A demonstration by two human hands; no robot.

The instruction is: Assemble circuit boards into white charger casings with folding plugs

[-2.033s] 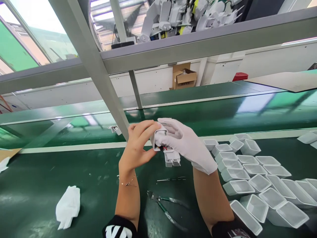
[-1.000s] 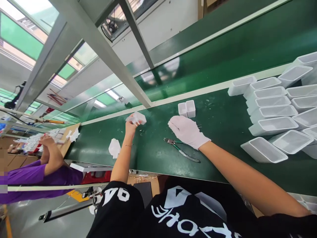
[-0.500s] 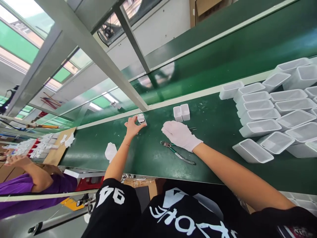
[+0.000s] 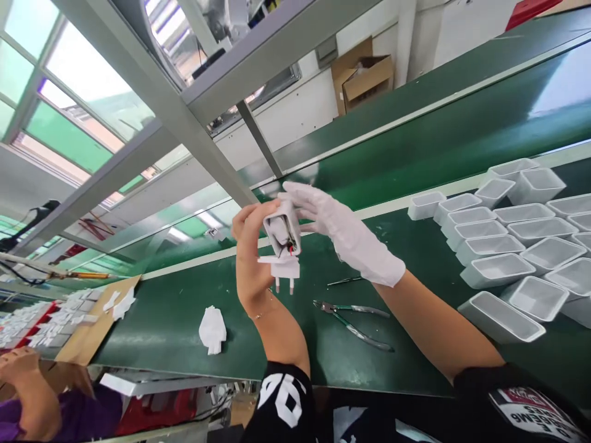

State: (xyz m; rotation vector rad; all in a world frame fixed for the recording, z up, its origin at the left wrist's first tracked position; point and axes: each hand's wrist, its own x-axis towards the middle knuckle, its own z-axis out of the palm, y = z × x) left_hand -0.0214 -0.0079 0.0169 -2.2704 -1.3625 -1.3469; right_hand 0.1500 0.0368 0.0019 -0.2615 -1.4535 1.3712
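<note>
Left hand gripping one white housing, centre | two pins pointing down | gloved right hand slanting up-left, fingers standing apart, contact unclear | one pliers lying lower centre-right

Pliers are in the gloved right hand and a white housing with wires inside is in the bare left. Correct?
The pliers aren't in the right hand; the head view shows them lying on the green bench. The left hand does hold the white housing.

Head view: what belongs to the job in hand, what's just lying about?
Part of the job:
white housing, in the left hand
two-pronged plug piece below it
probably pliers, open-topped cases

Apparently lying about:
loose white cloth, perhaps a glove
cardboard box
</note>
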